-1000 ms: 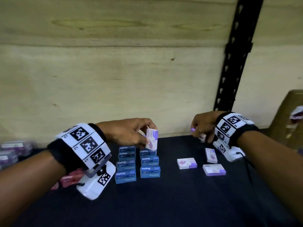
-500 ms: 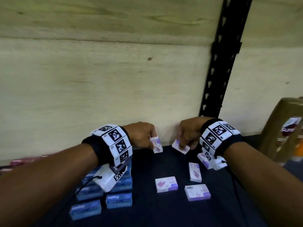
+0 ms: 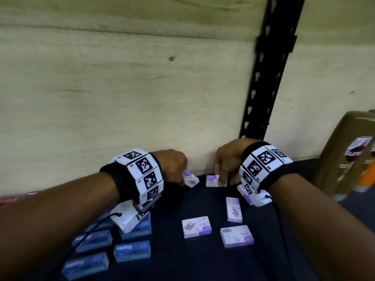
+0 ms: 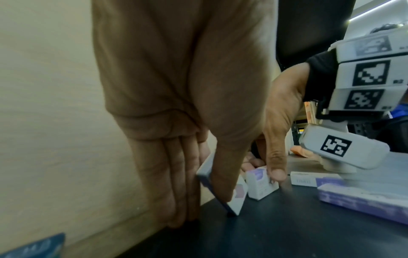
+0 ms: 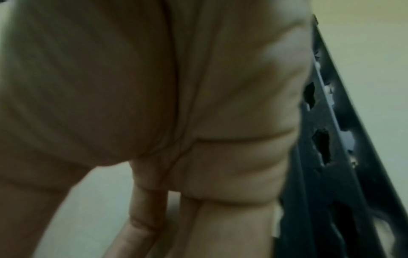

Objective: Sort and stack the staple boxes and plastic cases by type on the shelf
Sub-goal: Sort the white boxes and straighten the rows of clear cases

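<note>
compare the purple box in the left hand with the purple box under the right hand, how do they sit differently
The left-hand box is tilted, one corner down on the dark shelf; the right-hand box looks flat on it. The left hand pinches its box between thumb and fingers; the right hand grips its box from above with its fingertips. Both are small white-and-purple staple boxes near the back wall, side by side but apart.

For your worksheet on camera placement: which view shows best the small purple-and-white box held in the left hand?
The left wrist view: the tilted box fills the near ground, one corner on the dark shelf, pinched by the left hand. The head view shows it small, half hidden behind that hand. The right wrist view shows none of it.
</note>
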A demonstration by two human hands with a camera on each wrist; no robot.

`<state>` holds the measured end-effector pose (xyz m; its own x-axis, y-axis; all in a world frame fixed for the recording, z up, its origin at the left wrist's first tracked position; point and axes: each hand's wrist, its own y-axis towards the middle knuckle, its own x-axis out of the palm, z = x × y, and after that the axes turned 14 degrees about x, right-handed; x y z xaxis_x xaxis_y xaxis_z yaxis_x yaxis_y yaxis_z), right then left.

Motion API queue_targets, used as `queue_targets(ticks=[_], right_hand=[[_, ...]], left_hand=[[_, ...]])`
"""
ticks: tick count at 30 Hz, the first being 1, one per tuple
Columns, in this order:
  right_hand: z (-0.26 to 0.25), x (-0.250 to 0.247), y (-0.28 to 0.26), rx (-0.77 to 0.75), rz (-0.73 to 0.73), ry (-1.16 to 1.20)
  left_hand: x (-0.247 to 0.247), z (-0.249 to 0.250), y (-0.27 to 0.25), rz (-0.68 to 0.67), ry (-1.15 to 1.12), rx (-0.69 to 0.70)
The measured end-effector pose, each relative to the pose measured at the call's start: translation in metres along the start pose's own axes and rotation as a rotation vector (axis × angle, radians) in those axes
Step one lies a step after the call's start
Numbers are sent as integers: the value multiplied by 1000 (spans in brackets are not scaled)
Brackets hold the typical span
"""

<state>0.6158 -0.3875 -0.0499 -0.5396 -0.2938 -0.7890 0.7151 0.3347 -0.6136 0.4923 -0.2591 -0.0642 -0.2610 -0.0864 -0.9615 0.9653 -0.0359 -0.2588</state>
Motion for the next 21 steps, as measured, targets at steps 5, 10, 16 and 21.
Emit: queue_targets(ticks=[5,10,16,21], right_hand=[[4,4,-1,21,-5,86],[2,5,-7,-3,110,3],[-2,11,-13,-41,242,-71],[0,15,-11,-51,285,-55]], left_hand=[[5,3,3,-14,72,-6],[4,8,10,-60,100,33],[4,-7,14,-57,76,38],[11,-10,21,12,95,65]])
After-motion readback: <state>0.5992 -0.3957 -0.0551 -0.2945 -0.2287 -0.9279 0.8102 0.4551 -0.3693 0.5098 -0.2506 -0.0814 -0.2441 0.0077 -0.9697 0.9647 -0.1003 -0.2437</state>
